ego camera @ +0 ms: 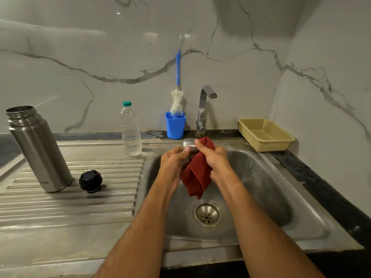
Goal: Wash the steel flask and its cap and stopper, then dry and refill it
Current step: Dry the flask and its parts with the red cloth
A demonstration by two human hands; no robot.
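Over the sink basin (261,197), my left hand (173,159) grips the steel cap (189,144), which is mostly hidden. My right hand (214,159) holds a dark red cloth (197,175) bunched against the cap, and the cloth's loose end hangs down. The open steel flask (38,149) stands upright on the ribbed drainboard (70,203) at the left. Its black stopper (90,181) lies just right of the flask's base.
A clear water bottle (130,130) with a teal lid stands at the sink's back left corner. A blue cup (175,127) holds a blue-handled bottle brush (177,101). The tap (203,109) is off. A beige basket (265,134) sits back right.
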